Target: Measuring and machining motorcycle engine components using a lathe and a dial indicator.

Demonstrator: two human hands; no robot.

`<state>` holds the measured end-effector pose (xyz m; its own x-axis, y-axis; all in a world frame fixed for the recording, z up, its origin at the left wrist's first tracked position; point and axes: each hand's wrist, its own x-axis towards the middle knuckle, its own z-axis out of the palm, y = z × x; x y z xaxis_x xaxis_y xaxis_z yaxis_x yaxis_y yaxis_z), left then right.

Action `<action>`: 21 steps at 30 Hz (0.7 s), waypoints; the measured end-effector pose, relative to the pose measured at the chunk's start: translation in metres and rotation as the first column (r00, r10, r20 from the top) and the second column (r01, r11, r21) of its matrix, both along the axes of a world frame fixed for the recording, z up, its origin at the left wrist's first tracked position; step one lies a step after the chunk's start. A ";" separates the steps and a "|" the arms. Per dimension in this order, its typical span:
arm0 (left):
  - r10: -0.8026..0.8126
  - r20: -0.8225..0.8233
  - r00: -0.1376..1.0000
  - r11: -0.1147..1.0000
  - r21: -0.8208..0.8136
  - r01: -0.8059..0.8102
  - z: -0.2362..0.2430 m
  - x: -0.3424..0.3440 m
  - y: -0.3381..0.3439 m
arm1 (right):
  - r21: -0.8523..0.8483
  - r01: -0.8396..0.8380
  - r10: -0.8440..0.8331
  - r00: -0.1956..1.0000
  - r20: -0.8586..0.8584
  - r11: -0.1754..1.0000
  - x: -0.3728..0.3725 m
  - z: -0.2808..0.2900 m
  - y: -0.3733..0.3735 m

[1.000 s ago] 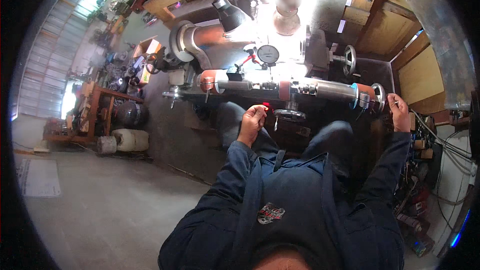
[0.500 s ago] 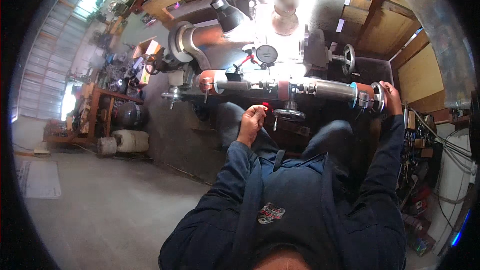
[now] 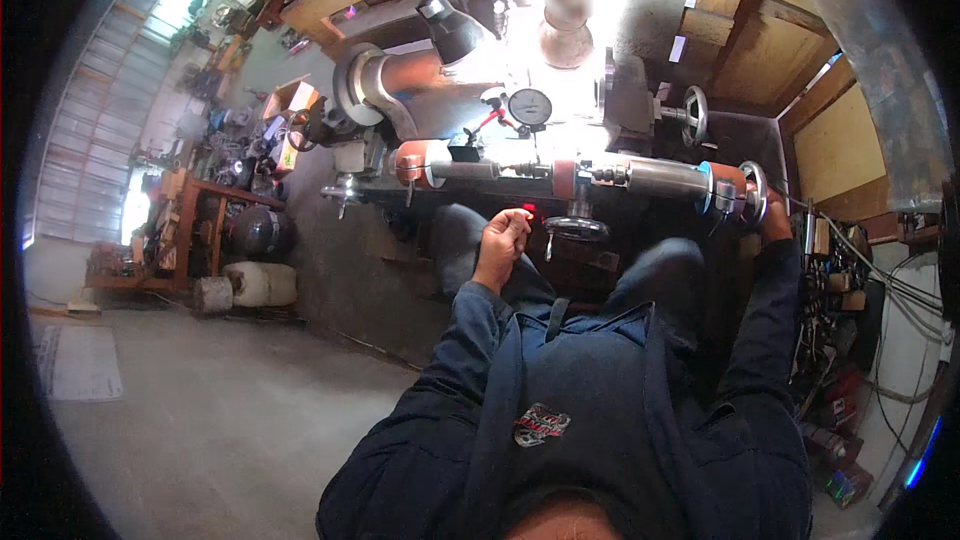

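In front of me is a grinding machine with a long metal spindle assembly (image 3: 668,178) lying across it. My right hand (image 3: 777,221) is at the rim of the handwheel (image 3: 757,198) at its right end, fingers partly hidden behind the wheel. My left hand (image 3: 501,242) is closed in a pinch, just left of a smaller front handwheel (image 3: 577,228) and apart from it. A small bright red thing (image 3: 530,210) shows at its fingertips; its kind is unclear. Above the assembly, a round dial indicator (image 3: 530,106) sits on a red jointed arm (image 3: 489,120).
A black lamp (image 3: 452,28) shines on the machine's middle. Another handwheel (image 3: 695,117) stands at the back right. Cables (image 3: 880,282) and stacked items line the right side. Further left are a rack (image 3: 205,230) and a pale cylinder (image 3: 262,283) on the floor.
My right hand has slid down the handwheel's rim from its upper right to its lower right. My left hand has stayed in place. The view has shifted slightly.
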<state>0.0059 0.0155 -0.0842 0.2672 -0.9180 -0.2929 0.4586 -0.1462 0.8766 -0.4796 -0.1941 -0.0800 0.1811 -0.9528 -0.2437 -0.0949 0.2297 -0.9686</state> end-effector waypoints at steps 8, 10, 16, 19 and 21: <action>-0.010 0.042 0.999 1.000 -0.012 0.011 -0.002 0.003 0.002 | 0.051 -0.088 0.085 0.995 0.056 0.995 0.024 0.036 0.007; -0.028 0.040 0.999 1.000 -0.005 0.028 -0.001 -0.001 -0.001 | -0.014 -0.094 0.095 0.992 0.080 0.995 -0.003 0.006 -0.008; -0.022 0.017 1.000 1.000 -0.001 0.022 -0.003 0.001 -0.001 | -0.190 -0.107 0.071 0.979 -0.189 0.976 0.001 0.016 -0.026; -0.018 0.024 1.000 1.000 -0.003 0.018 -0.005 0.001 -0.001 | -0.186 -0.074 0.040 0.983 -0.180 0.980 0.008 0.028 -0.025; -0.014 0.035 0.999 1.000 0.000 0.014 -0.006 0.000 -0.001 | -0.177 -0.051 0.013 0.978 -0.207 0.983 0.010 0.032 -0.025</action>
